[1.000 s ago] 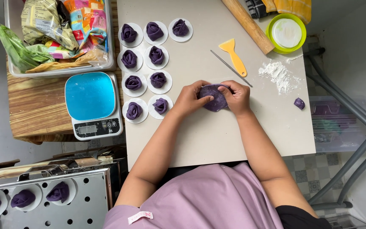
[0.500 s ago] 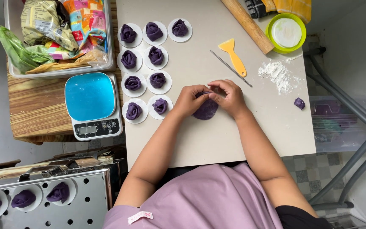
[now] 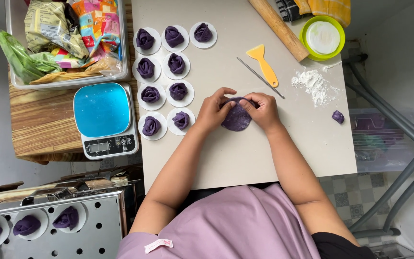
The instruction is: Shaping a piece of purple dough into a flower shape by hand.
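A flat round of purple dough (image 3: 236, 120) lies on the pale table (image 3: 264, 158) between my hands. My left hand (image 3: 212, 110) grips its left and top edge with curled fingers. My right hand (image 3: 263, 109) pinches its upper right edge. To the left, several purple rose-shaped buns (image 3: 178, 90) sit on round white papers in rows.
A yellow scraper (image 3: 263, 64), a thin metal rod (image 3: 260, 78), a wooden rolling pin (image 3: 279, 29) and a green-rimmed bowl (image 3: 322, 38) lie beyond my hands. Flour (image 3: 313, 85) and a small dough lump (image 3: 338, 116) are to the right. A blue scale (image 3: 102, 120) and a steamer tray (image 3: 49, 225) are at left.
The dough was a bunched lump held up in both hands; now it lies spread flat as a round on the table, with both hands at its top edge.
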